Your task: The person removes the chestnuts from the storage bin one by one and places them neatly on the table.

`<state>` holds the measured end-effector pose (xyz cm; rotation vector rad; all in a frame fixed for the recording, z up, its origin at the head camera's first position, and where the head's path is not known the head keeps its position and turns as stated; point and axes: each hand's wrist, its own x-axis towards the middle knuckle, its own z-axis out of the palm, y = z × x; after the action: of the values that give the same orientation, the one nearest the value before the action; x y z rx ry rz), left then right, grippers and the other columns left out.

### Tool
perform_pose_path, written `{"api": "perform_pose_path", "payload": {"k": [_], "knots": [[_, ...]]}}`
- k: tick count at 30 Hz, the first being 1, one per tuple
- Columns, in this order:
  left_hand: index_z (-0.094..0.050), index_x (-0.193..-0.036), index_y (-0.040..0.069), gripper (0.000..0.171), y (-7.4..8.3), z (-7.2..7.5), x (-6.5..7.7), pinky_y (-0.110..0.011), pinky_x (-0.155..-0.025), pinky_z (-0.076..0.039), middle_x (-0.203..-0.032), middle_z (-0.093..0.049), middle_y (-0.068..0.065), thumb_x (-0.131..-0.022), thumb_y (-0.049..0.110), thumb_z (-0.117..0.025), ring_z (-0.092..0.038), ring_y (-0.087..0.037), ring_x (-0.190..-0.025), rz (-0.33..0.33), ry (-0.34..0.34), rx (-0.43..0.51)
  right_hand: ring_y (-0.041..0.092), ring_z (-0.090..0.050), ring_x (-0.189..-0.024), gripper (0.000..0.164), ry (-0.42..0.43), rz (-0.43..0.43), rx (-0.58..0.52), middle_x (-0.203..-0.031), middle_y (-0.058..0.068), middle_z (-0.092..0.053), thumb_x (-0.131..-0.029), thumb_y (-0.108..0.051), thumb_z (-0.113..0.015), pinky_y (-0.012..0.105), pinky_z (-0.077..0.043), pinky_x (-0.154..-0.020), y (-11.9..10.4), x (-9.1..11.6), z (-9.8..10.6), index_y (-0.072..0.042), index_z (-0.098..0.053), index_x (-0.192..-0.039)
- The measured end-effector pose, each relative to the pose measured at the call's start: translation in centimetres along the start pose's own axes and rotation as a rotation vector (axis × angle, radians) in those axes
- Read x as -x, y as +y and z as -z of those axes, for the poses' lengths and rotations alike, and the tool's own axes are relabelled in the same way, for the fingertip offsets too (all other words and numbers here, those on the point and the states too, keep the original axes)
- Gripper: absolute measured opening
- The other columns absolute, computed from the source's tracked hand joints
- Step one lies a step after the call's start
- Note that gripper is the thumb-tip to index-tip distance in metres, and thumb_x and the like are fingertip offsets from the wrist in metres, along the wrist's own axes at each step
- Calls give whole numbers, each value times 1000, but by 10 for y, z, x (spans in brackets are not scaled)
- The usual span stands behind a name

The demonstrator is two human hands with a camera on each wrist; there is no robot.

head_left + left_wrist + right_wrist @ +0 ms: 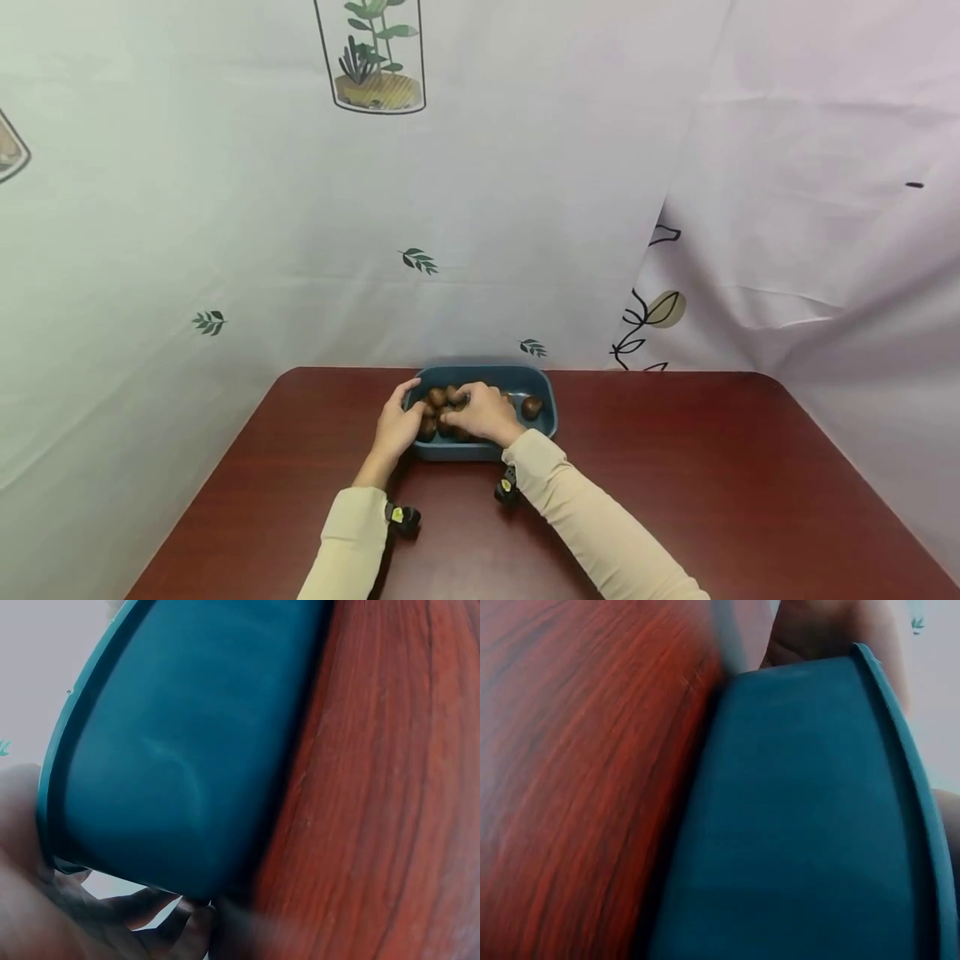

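A blue rectangular container (453,452) stands at the far edge of the table, with several round brown chestnuts (437,397) gathered mostly in its left half. One chestnut (531,407) lies apart near the right end. My left hand (397,425) grips the container's left end, thumb over the rim and fingers (161,930) against the outer end wall. Over the front rim reaches my right hand (489,414), its bent fingers down among the chestnuts. Whether it pinches one is hidden. In the right wrist view the container's outer front wall (795,802) covers most of that hand.
The container stands on a dark red wooden table (667,492). Right behind the table's far edge hangs a pale cloth (525,208) printed with leaves and plants. A small black camera (405,522) sits on the left wrist, another camera (507,486) on the right.
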<state>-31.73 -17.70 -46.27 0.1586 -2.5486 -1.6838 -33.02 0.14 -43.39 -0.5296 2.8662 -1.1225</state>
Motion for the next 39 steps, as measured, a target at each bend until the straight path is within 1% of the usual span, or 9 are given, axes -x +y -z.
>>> {"api": "perform_pose_path", "payload": {"k": [2, 6, 13, 18, 21, 25, 31, 35, 39], "knots": [[-46, -147, 22, 49, 0, -1, 0, -32, -57, -34, -144, -45, -20, -98, 18, -50, -31, -16, -52, 5, -14, 13, 14, -65, -74, 40, 10, -6, 28, -106, 4, -73, -83, -36, -79, 37, -53, -64, -1, 0, -3, -12, -75, -114], [-45, -147, 22, 49, 1, 0, 1, -30, -54, -32, -144, -45, -20, -98, 18, -50, -29, -14, -49, 5, -23, 24, 17, -68, -77, 37, 29, -3, 64, -107, 3, -73, -83, -36, -79, 38, -54, -64, -7, 1, -6, -13, -76, -113], [-46, -147, 22, 49, 1, 0, -1, -30, -53, -33, -141, -47, -19, -98, 18, -50, -28, -13, -48, 7, -11, 16, 17, -66, -69, 34, 35, 6, 104, -104, 4, -74, -84, -33, -79, 37, -54, -59, -14, 2, -8, -14, -77, -111], [-45, -147, 23, 50, 2, 0, -1, -37, -66, -36, -150, -41, -18, -98, 19, -51, -32, -17, -53, 10, -22, 1, 17, -64, -68, 34, 27, -14, 126, -107, 3, -73, -82, -34, -81, 33, -51, -56, -14, 0, -13, -17, -77, -111], [-44, -148, 23, 51, 1, 0, -1, -43, -79, -36, -154, -36, -17, -98, 19, -51, -45, -23, -70, 11, -26, -10, 16, -64, -67, 35, 25, -21, 141, -108, 3, -72, -81, -33, -81, 32, -50, -54, -13, -2, -17, -18, -76, -112], [-45, -147, 24, 50, 1, -1, -1, -47, -86, -35, -153, -38, -17, -98, 20, -51, -47, -27, -80, 19, -18, -17, 15, -60, -61, 37, 33, -23, 163, -103, 3, -73, -82, -32, -81, 30, -46, -49, -13, -5, -20, -17, -75, -115], [-45, -147, 25, 49, 1, 0, -1, -45, -82, -36, -151, -40, -16, -98, 22, -51, -40, -22, -66, 20, -16, -12, 13, -57, -57, 36, 40, -33, 198, -100, 1, -72, -81, -33, -82, 30, -43, -47, -16, -6, -23, -19, -75, -113], [-43, -148, 26, 50, 0, 0, -1, -42, -74, -36, -150, -41, -15, -99, 21, -50, -32, -19, -56, 23, -22, -12, 13, -53, -51, 32, 28, -35, 184, -95, 1, -71, -83, -32, -80, 29, -41, -44, -17, -8, -24, -20, -75, -112], [-42, -149, 27, 50, 0, -1, -2, -39, -67, -35, -147, -43, -16, -99, 23, -49, -30, -17, -54, 27, -29, -37, 14, -52, -48, 29, 34, -38, 169, -86, 0, -69, -83, -30, -79, 28, -38, -42, -16, -8, -26, -19, -75, -110]]}}
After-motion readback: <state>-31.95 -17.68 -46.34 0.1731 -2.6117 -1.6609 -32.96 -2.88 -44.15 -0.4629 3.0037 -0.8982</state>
